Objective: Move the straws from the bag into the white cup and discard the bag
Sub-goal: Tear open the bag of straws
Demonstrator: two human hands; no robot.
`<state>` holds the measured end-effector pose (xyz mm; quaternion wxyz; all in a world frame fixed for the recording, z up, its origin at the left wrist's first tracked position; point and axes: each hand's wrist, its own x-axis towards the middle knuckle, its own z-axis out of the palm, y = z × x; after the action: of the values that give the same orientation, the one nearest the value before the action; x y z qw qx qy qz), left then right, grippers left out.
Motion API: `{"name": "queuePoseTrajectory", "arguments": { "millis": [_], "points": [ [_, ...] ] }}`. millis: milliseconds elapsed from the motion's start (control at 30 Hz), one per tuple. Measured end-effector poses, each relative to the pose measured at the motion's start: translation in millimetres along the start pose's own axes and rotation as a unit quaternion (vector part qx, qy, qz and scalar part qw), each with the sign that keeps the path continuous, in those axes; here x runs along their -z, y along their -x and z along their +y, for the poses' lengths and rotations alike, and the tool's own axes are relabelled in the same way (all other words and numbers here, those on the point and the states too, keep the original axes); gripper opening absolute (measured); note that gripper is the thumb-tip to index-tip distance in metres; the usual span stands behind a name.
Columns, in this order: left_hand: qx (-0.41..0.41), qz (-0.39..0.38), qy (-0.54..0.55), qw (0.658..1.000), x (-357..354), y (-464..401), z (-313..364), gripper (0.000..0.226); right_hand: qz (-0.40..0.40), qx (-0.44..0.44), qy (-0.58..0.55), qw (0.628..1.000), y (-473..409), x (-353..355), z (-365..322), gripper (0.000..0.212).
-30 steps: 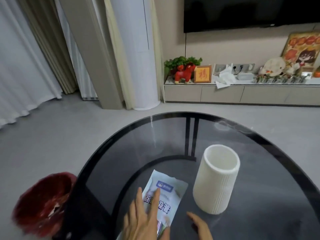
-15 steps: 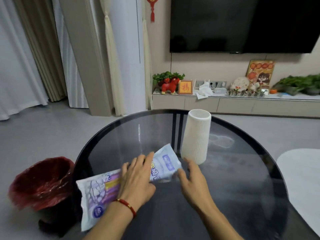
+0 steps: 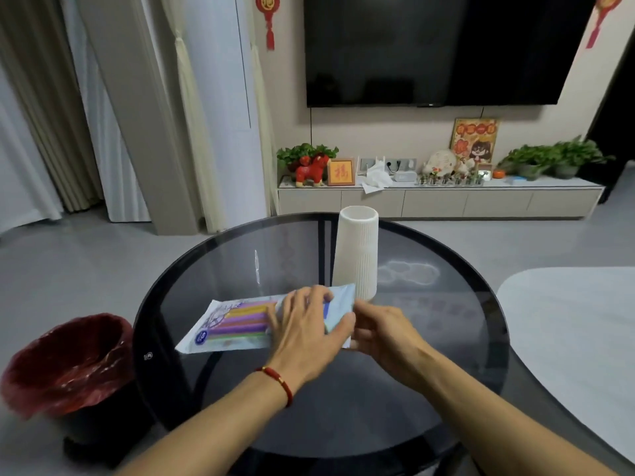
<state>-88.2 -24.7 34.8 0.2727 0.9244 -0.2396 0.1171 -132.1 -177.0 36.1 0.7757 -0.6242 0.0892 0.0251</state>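
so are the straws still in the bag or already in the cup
Still in the bag: the coloured straws show through its clear side as it lies on the glass table. None stick out of the white cup.

Bag (image 3: 240, 322) flat on bench (image 3: 446, 355), straws (image 3: 242, 321) inside. Cup (image 3: 357, 255) upright behind bag's right end, just beside it. Left hand (image 3: 305, 328) on bag's right half; right hand (image 3: 381, 329) at its right edge. Bin (image 3: 65, 365) on floor, left of bench.
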Motion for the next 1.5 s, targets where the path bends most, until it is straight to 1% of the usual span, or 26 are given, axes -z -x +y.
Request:
{"name": "queuePoseTrajectory", "arguments": {
  "millis": [33, 100, 233, 300, 367, 467, 533, 600, 633, 767, 833, 900, 1000, 1033, 1100, 1167, 1233, 1267, 1300, 1333, 1367, 1433, 1467, 1500],
  "points": [
    [0.001, 0.037, 0.020, 0.999, -4, -1, -2, 0.045, -0.016, 0.000, -0.036, 0.999, -2, 1, 2, 0.034],
    [-0.010, 0.084, 0.055, 0.995, -10, -7, -6, 0.041, -0.020, 0.007, -0.105, 0.994, -11, 4, 6, 0.032],
    [-0.024, 0.111, 0.094, 0.989, -14, -16, -12, 0.037, -0.005, 0.000, -0.196, 0.981, -26, 4, 16, 0.026],
    [-0.019, 0.102, 0.090, 0.991, -12, -20, -15, 0.040, -0.011, -0.004, -0.196, 0.981, -31, 3, 17, 0.022],
    [-0.011, 0.082, 0.064, 0.994, -10, -23, -16, 0.042, -0.013, 0.007, -0.150, 0.989, -35, 5, 20, 0.019],
    [-0.014, 0.040, 0.028, 0.999, -6, -25, -17, 0.039, 0.009, 0.045, -0.028, 0.999, -39, 8, 19, 0.013],
    [-0.018, 0.013, 0.030, 0.999, -4, -24, -17, 0.037, 0.023, 0.067, 0.044, 0.996, -38, 8, 17, 0.018],
    [-0.016, -0.010, 0.029, 0.999, -3, -22, -17, 0.037, 0.020, 0.082, 0.084, 0.993, -36, 5, 14, 0.028],
    [-0.012, -0.022, 0.029, 0.999, -2, -21, -18, 0.037, 0.014, 0.087, 0.097, 0.991, -35, 3, 13, 0.031],
    [0.012, -0.071, 0.049, 0.996, 0, -21, -24, 0.028, -0.010, 0.090, 0.136, 0.987, -34, 0, 10, 0.026],
    [0.011, -0.076, 0.059, 0.995, 2, -20, -26, 0.022, -0.012, 0.089, 0.156, 0.984, -34, -1, 10, 0.025],
    [0.001, -0.053, 0.081, 0.995, 5, -20, -27, 0.017, -0.001, 0.092, 0.186, 0.978, -35, -1, 11, 0.020],
    [-0.002, -0.017, 0.140, 0.990, 15, -24, -33, 0.021, 0.034, 0.082, 0.271, 0.958, -38, 2, 13, 0.012],
    [-0.011, -0.017, 0.150, 0.989, 18, -26, -35, 0.021, 0.044, 0.070, 0.288, 0.954, -38, 4, 14, 0.011],
    [-0.053, -0.030, 0.132, 0.989, 20, -28, -41, 0.020, 0.055, 0.042, 0.295, 0.953, -37, 6, 15, 0.010],
    [-0.095, -0.084, 0.103, 0.987, 17, -28, -47, 0.021, 0.053, 0.030, 0.293, 0.954, -35, 6, 15, 0.008],
    [-0.128, -0.160, 0.081, 0.975, 14, -27, -50, 0.018, 0.041, 0.035, 0.284, 0.957, -33, 4, 14, 0.010],
    [-0.142, -0.181, 0.075, 0.970, 13, -27, -51, 0.018, 0.037, 0.043, 0.279, 0.959, -31, 3, 14, 0.013],
    [-0.149, -0.189, 0.076, 0.968, 14, -27, -52, 0.024, 0.036, 0.049, 0.273, 0.960, -30, 3, 15, 0.015],
    [-0.152, -0.195, 0.076, 0.966, 15, -27, -53, 0.036, 0.036, 0.054, 0.265, 0.962, -29, 3, 15, 0.014],
    [-0.160, -0.208, 0.063, 0.963, 17, -27, -54, 0.055, 0.038, 0.058, 0.255, 0.965, -28, 4, 15, 0.012],
    [-0.204, -0.247, -0.012, 0.947, 18, -26, -56, 0.109, 0.040, 0.065, 0.245, 0.966, -27, 5, 13, 0.014],
    [-0.234, -0.255, -0.063, 0.936, 16, -26, -57, 0.128, 0.037, 0.069, 0.243, 0.967, -26, 6, 13, 0.015],
    [-0.260, -0.243, -0.107, 0.928, 15, -26, -57, 0.135, 0.029, 0.073, 0.241, 0.967, -26, 8, 11, 0.014]
  ]
}}
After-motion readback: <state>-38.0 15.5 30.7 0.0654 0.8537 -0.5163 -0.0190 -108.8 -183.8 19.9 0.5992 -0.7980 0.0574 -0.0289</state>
